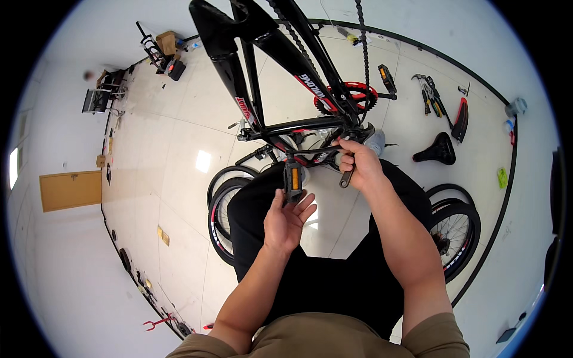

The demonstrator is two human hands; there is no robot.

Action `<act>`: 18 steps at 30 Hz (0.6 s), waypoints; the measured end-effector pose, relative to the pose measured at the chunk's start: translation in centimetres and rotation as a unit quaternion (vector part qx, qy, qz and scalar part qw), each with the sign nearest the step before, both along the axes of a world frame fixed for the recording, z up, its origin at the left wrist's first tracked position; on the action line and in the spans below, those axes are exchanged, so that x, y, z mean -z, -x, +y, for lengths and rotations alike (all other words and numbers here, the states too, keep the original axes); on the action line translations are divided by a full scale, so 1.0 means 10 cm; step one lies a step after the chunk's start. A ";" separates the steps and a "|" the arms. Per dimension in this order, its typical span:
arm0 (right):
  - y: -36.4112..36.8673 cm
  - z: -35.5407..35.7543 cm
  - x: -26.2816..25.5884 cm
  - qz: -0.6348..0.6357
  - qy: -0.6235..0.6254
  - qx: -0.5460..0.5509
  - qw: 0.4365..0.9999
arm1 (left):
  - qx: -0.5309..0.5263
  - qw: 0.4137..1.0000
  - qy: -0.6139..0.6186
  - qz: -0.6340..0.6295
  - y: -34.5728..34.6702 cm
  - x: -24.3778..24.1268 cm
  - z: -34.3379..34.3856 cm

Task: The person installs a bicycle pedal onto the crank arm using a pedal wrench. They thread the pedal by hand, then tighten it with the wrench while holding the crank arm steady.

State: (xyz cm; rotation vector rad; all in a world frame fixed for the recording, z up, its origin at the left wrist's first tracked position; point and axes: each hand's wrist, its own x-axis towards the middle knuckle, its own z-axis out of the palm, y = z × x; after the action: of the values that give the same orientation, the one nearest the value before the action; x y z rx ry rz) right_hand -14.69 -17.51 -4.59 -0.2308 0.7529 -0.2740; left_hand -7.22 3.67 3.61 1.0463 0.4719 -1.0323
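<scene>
A black bicycle frame [291, 58] with red and white lettering stands in front of my knees. From its bottom bracket a black crank arm [313, 151] reaches left to a pedal [293, 179] with an orange reflector. My left hand [285, 219] is cupped at the pedal's lower end, fingers apart; whether it touches the pedal is hard to tell. My right hand [360, 163] grips a dark metal wrench [345, 181], whose end shows below the fingers. Its fingertips are at the crank arm near the bottom bracket, where they hide the wrench's other end.
The red chainring [358, 85] carries a second pedal [386, 78]. A hammer and pliers [430, 94], a red-black fender [460, 121] and a saddle [436, 150] lie right. Wheels rest at left [219, 215] and right [456, 237]. A loose chain [365, 49] hangs down.
</scene>
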 end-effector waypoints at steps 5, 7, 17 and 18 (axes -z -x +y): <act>0.00 0.00 -0.03 0.015 -0.006 0.024 1.000 | 0.178 0.715 -0.239 -0.632 0.12 0.05 0.12; 0.00 0.00 -0.02 0.009 -0.007 0.022 1.000 | 0.228 0.579 -0.240 -0.745 0.08 -0.06 0.06; 0.00 0.02 -0.10 0.011 -0.006 0.021 1.000 | -0.029 0.999 0.013 0.006 -0.10 0.11 0.09; 0.00 0.01 -0.10 0.013 -0.005 0.019 1.000 | -0.013 0.999 -0.014 -0.036 -0.06 0.06 0.07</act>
State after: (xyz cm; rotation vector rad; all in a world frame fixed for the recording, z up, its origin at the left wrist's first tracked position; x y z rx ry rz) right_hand -14.73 -17.42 -3.55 -0.2120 0.7856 -0.3037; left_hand -6.67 4.42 3.00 1.0957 0.4402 -0.9646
